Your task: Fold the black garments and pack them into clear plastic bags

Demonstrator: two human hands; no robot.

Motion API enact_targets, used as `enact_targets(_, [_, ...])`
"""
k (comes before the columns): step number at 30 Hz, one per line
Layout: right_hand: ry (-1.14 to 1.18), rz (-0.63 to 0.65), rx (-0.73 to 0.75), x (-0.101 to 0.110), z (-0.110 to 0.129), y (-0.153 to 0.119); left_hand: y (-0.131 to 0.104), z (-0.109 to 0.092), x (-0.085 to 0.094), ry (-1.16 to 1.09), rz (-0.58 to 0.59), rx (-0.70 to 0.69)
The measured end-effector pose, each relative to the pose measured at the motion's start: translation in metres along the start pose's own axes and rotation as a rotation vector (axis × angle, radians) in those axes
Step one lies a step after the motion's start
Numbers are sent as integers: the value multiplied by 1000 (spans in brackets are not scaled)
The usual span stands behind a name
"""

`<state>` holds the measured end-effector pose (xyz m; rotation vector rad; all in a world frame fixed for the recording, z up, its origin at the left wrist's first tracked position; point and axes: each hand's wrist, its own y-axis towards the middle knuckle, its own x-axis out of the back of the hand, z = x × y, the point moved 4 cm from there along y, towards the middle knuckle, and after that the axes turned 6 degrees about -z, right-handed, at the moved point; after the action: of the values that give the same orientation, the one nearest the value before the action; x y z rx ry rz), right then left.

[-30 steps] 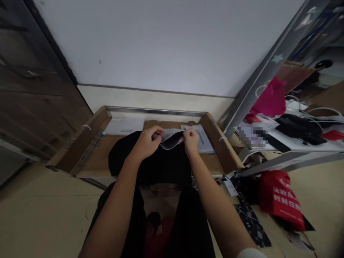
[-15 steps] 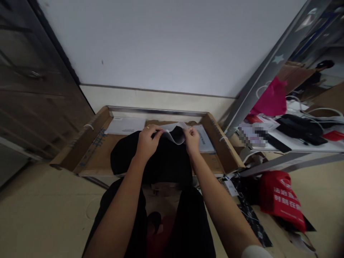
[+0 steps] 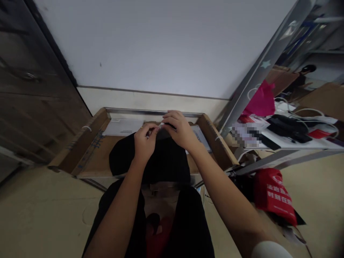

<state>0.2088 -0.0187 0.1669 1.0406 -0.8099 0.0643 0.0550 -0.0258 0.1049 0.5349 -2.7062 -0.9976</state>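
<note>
A black cloth item (image 3: 166, 163), probably a folded garment, is spread over the front of a cardboard tray (image 3: 227, 150) just before my knees. Above its far edge my two hands meet. Thumb and forefinger of my left hand (image 3: 145, 139) are pinched at a small white piece (image 3: 161, 125), whose kind I cannot make out. My right hand (image 3: 179, 129) reaches over from the other side, its fingers bent and closed at the same white piece. The back of that hand hides part of what lies between them.
Flat pale packages (image 3: 125, 126) lie at the tray's back. On the right stands a white table (image 3: 295, 145) with a pink bag (image 3: 259, 100), a black pouch (image 3: 288, 127) and cables. A red bag (image 3: 274, 197) is on the floor. Farther off, a person (image 3: 303, 77) sits.
My right hand has moved left and up to meet my left hand. The greyish-white strip stretched between the hands is now mostly out of sight. The view has shifted slightly right.
</note>
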Motion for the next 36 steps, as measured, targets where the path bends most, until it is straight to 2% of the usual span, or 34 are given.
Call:
enact_targets(3, [-3,10,-14,-3,-1,0,1,3,1,-9,3,33])
enact_targets(8, [-84,-157,-171,0,-2,-7,1,9,3,12,-16,61])
enact_targets(13, [-4,-68,-161,-14,-1,-11,1,7,3,2,2,37])
enact_targets(15, [15,-36,-202,-17,-1,-13,1,5,4,9,9,29])
enact_targets(19, [57,-58,-287,-14,-1,-14,2,2,4,25,28,16])
enact_targets(25, [75,1,-143,-11,7,-9,2,-4,3,19,79,-72])
enact_targets(31, [-77,2,-62,-12,8,-8,3,-2,5,99,27,-79])
enact_targets(36, [-29,8,-81,-10,1,-6,2,-4,7,94,-29,-95])
